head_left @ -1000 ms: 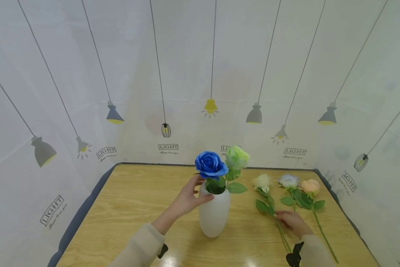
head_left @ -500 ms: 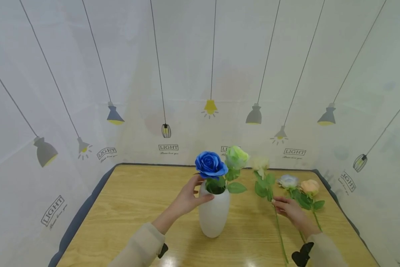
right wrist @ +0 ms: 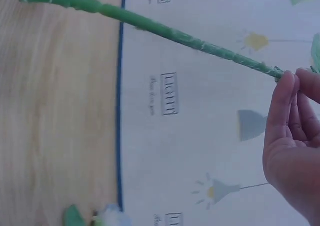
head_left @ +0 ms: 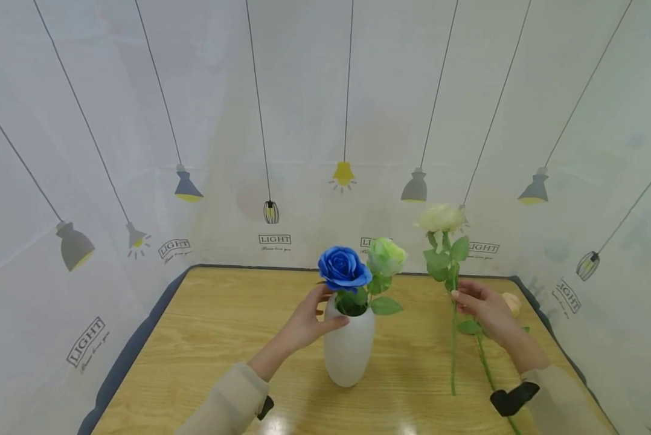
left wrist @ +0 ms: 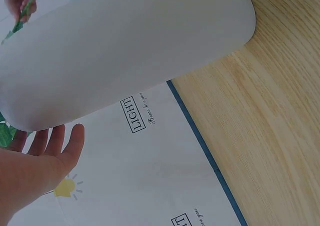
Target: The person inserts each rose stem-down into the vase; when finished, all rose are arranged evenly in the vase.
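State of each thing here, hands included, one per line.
Vase: upright on the table.
Blue rose: in the vase, wide open.
Green rose: in the vase, less open.
Cream rose: out of the vase, held upright.
Peach rose: lying on the table, partly hidden.
Pale blue rose: mostly out of sight, blurred.
Left hand: holds the vase near its top.
Right hand: pinches the cream rose's stem.

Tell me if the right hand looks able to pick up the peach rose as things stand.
Probably not yet: the right hand is pinching the stem of the white rose. Once freed, it could likely reach the peach rose, which shows partly hidden behind it in the head view.
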The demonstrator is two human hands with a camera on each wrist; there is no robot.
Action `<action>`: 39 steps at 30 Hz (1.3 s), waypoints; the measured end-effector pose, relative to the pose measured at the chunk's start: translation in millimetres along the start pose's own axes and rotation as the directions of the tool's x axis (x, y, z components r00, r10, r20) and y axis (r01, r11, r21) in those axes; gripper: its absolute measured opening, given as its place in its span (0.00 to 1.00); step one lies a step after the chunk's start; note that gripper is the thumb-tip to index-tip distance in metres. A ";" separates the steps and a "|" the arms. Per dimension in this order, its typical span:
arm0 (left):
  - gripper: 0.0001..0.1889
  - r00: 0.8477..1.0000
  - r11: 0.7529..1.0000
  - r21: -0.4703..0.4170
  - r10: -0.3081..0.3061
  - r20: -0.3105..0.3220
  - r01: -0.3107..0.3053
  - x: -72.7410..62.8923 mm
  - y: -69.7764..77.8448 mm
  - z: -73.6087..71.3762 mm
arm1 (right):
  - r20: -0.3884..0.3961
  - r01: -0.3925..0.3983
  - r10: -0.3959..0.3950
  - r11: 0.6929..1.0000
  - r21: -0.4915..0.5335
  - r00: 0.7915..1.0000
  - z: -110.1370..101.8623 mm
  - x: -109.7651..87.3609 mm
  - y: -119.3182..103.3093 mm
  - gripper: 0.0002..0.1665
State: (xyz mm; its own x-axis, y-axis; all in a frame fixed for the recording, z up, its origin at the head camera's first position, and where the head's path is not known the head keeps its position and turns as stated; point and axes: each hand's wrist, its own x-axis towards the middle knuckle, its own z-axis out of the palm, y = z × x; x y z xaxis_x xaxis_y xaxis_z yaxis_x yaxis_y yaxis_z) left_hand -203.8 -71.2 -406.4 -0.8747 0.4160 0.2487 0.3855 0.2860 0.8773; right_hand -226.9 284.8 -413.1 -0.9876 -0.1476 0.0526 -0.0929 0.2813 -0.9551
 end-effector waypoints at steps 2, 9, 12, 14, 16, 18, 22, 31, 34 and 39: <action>0.30 1.000 1.000 -0.004 0.002 0.001 -0.002 -1.1 4.3 -0.8 | -0.009 0.050 -0.050 0.999 0.004 0.999 -0.3 -0.1 -12.8 0.28; 0.30 1.000 1.000 0.005 0.003 -0.001 -0.003 -1.9 6.5 -1.0 | -0.011 0.222 -0.222 0.974 -0.040 0.975 -0.5 -1.7 -58.3 0.14; 0.30 1.000 1.000 0.005 0.004 0.000 -0.004 -2.0 6.9 -1.2 | -0.026 0.247 -0.248 0.968 -0.033 0.968 0.9 -2.4 -76.9 0.11; 0.30 1.000 1.000 0.004 0.005 -0.001 -0.005 -2.0 7.1 -1.3 | -0.037 0.278 -0.279 0.960 -0.026 0.960 2.9 -2.1 -88.5 0.10; 0.29 1.000 1.000 0.003 0.007 -0.001 -0.007 -2.0 7.2 -1.3 | -0.048 0.315 -0.314 0.949 0.010 0.948 5.9 -0.8 -98.4 0.09; 0.29 1.000 1.000 0.005 0.006 -0.001 -0.006 -2.0 7.0 -1.3 | -0.050 0.339 -0.337 0.941 0.020 0.940 9.3 0.2 -107.6 0.09; 0.29 1.000 1.000 0.007 0.006 0.000 -0.006 -2.3 6.6 -1.2 | -0.043 0.350 -0.348 0.935 0.058 0.937 17.3 0.7 -122.8 0.12; 0.29 1.000 1.000 0.003 0.012 0.002 -0.012 -1.7 5.7 -1.4 | -0.016 0.427 -0.429 0.894 0.135 0.903 36.2 0.3 -148.9 0.13; 0.29 1.000 1.000 0.003 0.016 0.002 -0.016 -1.7 5.4 -1.2 | -0.014 0.467 -0.476 0.855 0.224 0.879 44.8 0.6 -153.5 0.13; 0.29 1.000 1.000 -0.002 0.024 0.001 -0.024 -1.8 4.9 -0.6 | -0.049 0.520 -0.532 0.798 0.304 0.845 61.8 4.0 -154.5 0.11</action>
State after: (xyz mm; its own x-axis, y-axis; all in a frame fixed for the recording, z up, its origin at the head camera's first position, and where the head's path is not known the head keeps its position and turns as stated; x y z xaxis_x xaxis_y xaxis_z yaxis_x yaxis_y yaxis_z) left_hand -200.5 -71.0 -402.3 -0.8648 0.4237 0.2694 0.4058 0.2738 0.8720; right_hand -208.7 182.2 -283.4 -0.7915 -0.2281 0.5671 -0.5495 -0.1407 -0.8235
